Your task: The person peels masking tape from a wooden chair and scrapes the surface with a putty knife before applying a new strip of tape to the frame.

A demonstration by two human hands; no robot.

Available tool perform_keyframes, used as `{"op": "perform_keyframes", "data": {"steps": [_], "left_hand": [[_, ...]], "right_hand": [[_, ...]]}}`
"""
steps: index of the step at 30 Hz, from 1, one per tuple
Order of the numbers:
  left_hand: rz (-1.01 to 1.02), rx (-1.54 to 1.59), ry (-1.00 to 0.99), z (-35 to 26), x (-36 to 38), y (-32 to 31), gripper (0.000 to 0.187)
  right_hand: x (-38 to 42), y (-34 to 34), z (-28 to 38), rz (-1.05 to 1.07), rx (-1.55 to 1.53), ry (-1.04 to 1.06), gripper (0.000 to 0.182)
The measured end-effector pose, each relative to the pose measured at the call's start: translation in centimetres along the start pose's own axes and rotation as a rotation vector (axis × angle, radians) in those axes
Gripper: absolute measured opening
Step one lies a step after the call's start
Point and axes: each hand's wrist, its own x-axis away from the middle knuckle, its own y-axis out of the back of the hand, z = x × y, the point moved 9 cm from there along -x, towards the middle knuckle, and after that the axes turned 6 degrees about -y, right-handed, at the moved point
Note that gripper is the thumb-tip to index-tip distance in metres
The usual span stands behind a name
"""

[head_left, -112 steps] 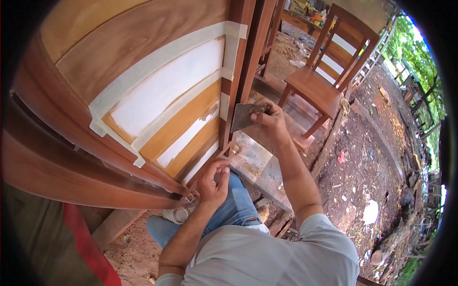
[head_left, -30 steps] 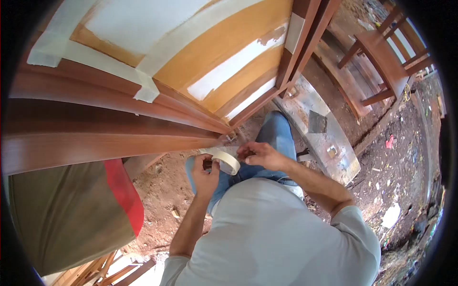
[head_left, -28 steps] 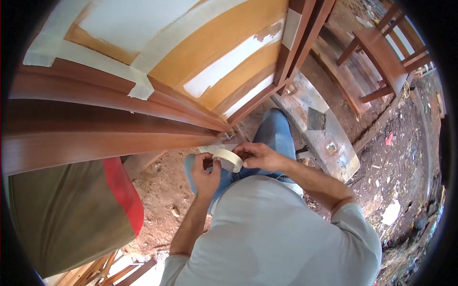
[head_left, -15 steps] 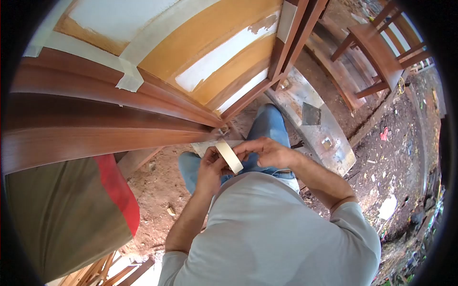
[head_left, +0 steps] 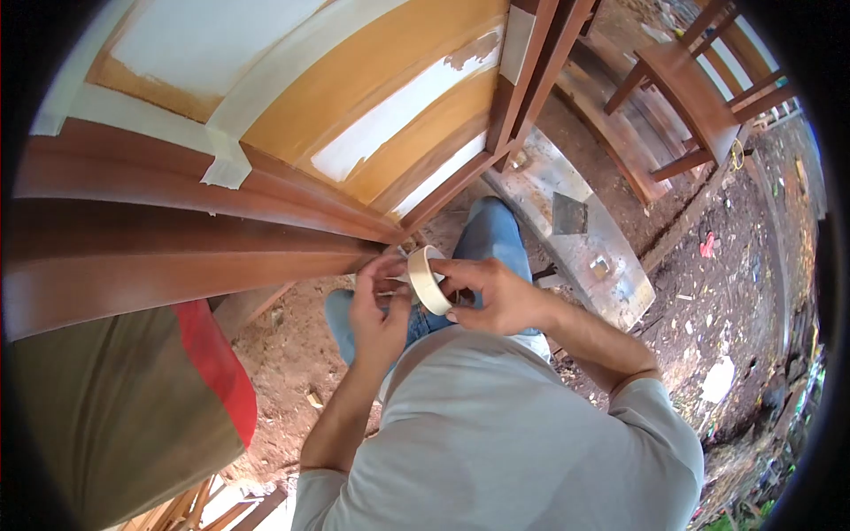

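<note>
A roll of pale masking tape [head_left: 425, 281] is between my two hands, in front of my waist. My right hand [head_left: 496, 296] grips the roll with its fingers in the ring and the thumb at the lower edge. My left hand [head_left: 379, 301] is on the left of the roll with fingers bent and apart, the thumb near the roll's side; whether it touches the tape is unclear. Above them stands a reddish-brown wooden frame [head_left: 195, 270] with a panel [head_left: 354, 71] of orange-brown and white areas. Strips of tape [head_left: 228, 164] stick to its edge.
A paint-spotted board [head_left: 611, 265] with a dark square piece [head_left: 569, 214] lies to the right of my knee. A wooden chair [head_left: 686, 84] stands at the upper right. Brown cloth with a red edge [head_left: 217, 372] hangs at the lower left. Debris lies on the ground at right.
The roll has turned so its ring opening shows more. My right hand has taken hold of it, and my left fingers have loosened and spread beside it. The view has shifted slightly.
</note>
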Motion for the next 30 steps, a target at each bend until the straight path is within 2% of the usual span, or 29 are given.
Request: {"op": "perform_keyframes", "data": {"steps": [1,5,8,12,24,30], "left_hand": [[-0.027,-0.148,-0.105,-2.0,-0.2,0.8,0.045],[0.079,-0.375,-0.396,-8.6,-0.9,-0.3,0.036],[0.106,-0.462,-0.497,-9.1,-0.9,-1.4,0.038],[0.108,-0.489,-0.527,-8.7,-0.9,-1.7,0.036],[0.076,-0.431,-0.462,-7.3,-1.5,-1.4,0.013],[0.089,-0.347,-0.209,-3.7,-1.4,-0.7,0.009]], "right_hand": [[0.1,0.3,0.5,-0.041,0.071,0.007,0.072],[0.1,0.5,1.4,-0.149,0.160,0.059,0.064],[-0.1,0.4,1.3,-0.187,0.203,0.043,0.062],[-0.1,0.4,0.7,-0.260,0.241,0.086,0.062],[-0.3,0.3,0.3,-0.271,0.320,0.060,0.048],[-0.4,-0.1,1.0,-0.256,0.408,0.184,0.045]]}}
